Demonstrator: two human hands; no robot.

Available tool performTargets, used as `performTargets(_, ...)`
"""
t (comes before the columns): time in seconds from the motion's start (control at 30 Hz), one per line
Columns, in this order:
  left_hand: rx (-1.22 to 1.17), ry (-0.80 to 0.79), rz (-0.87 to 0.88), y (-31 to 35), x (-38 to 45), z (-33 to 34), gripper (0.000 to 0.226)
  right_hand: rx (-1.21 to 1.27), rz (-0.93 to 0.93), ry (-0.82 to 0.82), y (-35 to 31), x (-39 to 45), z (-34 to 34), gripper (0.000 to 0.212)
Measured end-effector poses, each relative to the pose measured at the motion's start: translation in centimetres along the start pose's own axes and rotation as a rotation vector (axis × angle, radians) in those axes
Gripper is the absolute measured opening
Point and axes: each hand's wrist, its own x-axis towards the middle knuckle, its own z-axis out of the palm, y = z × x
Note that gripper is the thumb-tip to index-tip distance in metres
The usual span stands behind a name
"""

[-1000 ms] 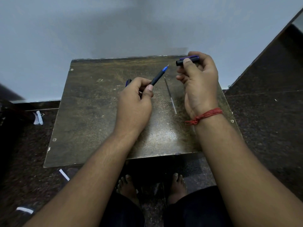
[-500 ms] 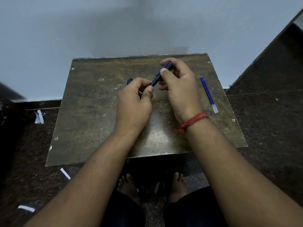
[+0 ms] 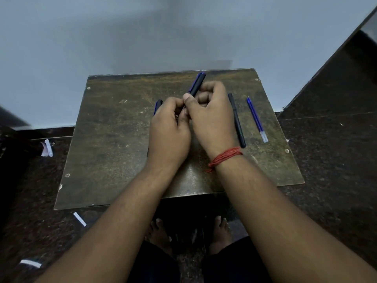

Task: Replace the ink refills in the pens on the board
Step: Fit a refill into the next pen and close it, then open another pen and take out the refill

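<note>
The tabletop [image 3: 114, 144] is mottled brown with yellowish scuffs. A black pen [image 3: 236, 121] lies beside a blue refill [image 3: 256, 119] (clear at its near end). The wrist thread [image 3: 224, 158] is red.

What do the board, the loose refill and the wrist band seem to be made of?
The board looks like worn laminate or coated wood: mottled brown, scuffed, dull sheen near the wrists. The loose refill seems thin plastic: translucent blue tube, clear at its near end. The wrist band appears to be wound red thread, with separate strands visible.
</note>
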Motion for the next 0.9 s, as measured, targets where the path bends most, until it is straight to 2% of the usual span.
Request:
performTargets(0.1, 0.033, -0.019, 0.06, -0.1, 0.0, 0.1, 0.016, -0.034, 0.008, 0.006, -0.2, 0.1, -0.4, 0.013)
performTargets(0.17, 0.057, -0.038, 0.101, 0.0, 0.0, 0.1, 0.02, -0.077, -0.029, 0.066, -0.5, 0.9, -1.5, 0.01)
performTargets(0.3, 0.041, -0.038, 0.009, -0.1, 0.1, -0.5, 0.02, -0.354, -0.14, 0.208, -0.6, 3.0, -5.5, 0.005)
performTargets(0.4, 0.049, 0.011, -0.033, -0.6, 0.6, -1.3, 0.007, -0.591, -0.134, 0.128, 0.8, 3.5, -6.5, 0.013)
performTargets(0.57, 0.057, 0.096, -0.106, -1.4, 1.6, -2.5, 0.007, -0.929, -0.182, 0.016, 1.7, 2.8, -5.9, 0.02)
performTargets(0.77, 0.114, 0.169, -0.172, -2.6, 2.6, -3.7, 0.003, -1.034, -0.208, -0.005, 2.0, 2.5, -5.1, 0.017)
performTargets(0.9, 0.286, 0.132, -0.209, -3.7, 2.9, -4.3, 0.004, -1.037, -0.2, -0.012, 2.2, 2.5, -5.1, 0.017)
